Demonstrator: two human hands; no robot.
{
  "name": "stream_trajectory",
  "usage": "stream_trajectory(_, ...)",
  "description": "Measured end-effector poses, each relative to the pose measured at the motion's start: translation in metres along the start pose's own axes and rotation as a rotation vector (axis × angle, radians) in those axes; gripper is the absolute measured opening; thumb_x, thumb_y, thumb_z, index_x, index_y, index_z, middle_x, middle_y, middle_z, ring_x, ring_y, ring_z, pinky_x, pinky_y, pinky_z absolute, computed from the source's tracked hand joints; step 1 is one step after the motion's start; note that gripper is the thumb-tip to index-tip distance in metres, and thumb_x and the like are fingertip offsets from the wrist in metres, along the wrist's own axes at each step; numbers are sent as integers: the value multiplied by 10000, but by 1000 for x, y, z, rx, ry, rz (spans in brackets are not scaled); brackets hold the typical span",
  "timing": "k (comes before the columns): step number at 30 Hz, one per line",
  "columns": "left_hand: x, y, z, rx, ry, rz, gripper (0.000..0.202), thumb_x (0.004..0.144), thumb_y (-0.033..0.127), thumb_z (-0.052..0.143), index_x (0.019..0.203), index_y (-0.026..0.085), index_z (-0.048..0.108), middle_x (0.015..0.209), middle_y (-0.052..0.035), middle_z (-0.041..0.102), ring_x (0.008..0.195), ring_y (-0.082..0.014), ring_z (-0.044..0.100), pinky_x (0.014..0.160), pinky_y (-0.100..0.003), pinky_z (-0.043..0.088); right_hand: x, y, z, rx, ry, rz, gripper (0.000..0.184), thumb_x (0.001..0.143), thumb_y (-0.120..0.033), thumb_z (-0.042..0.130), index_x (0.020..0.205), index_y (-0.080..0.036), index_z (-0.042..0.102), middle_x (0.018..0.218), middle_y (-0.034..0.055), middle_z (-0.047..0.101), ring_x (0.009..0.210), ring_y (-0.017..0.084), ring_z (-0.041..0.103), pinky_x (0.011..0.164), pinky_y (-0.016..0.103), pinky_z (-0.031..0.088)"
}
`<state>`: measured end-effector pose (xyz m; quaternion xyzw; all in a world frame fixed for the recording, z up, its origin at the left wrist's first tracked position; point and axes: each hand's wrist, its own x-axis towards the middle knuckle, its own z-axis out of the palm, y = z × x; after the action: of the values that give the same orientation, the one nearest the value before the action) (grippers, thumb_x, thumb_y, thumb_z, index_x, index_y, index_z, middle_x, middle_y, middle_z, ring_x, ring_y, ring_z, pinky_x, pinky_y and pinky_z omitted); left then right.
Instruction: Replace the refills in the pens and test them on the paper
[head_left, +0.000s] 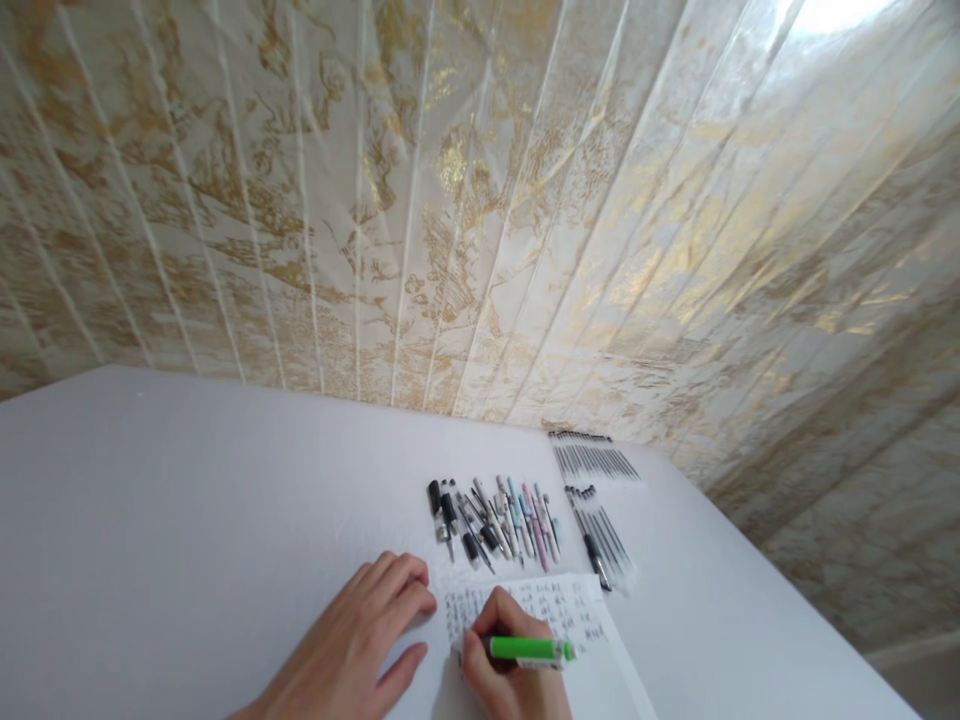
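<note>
A green pen (525,649) with a dark grip is pinched in the fingers of my right hand (517,675). Its tip is hidden behind my fingers, over a white sheet of paper (611,670). Rows of dark handwritten characters (547,600) cover the upper part of the sheet. My left hand (375,625) rests on the white table, just left of the paper, with fingers spread and nothing in them.
Beyond the paper lies a group of pens and pen parts (499,520). Thin refills (596,462) with small dark caps lie in rows farther right, beside a black-gripped pen (596,560). Gold-patterned sheeting (420,220) rises behind the white table (187,500).
</note>
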<state>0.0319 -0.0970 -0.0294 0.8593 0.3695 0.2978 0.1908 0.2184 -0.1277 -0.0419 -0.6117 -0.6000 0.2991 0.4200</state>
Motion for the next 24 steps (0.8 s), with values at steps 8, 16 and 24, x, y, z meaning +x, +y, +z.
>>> stream_trajectory(8, 1, -1, 1, -7, 7, -4, 145, 806, 189, 549, 923, 239, 618, 1056, -46, 589, 955, -213, 520, 843, -308, 436, 0, 3, 1, 0, -3, 3, 156, 638, -238, 513, 566, -203, 378, 457, -68, 338, 443, 78, 284, 461, 224, 237)
stream_trajectory(16, 1, -1, 2, 21, -40, -34, 170, 787, 144, 556, 921, 240, 596, 1071, -37, 574, 973, -214, 508, 863, -319, 420, 0, 2, 0, -4, -7, 8, 161, 638, -232, 522, 564, -209, 381, 455, -63, 359, 443, 86, 299, 461, 233, 247)
stream_trajectory(24, 1, -1, 2, 17, -20, -29, 164, 787, 144, 558, 915, 239, 597, 1075, -41, 578, 979, -218, 507, 861, -322, 424, 0, 0, 1, 26, 6, 19, 187, 616, -223, 540, 547, -219, 367, 441, -57, 360, 429, 99, 308, 457, 245, 255)
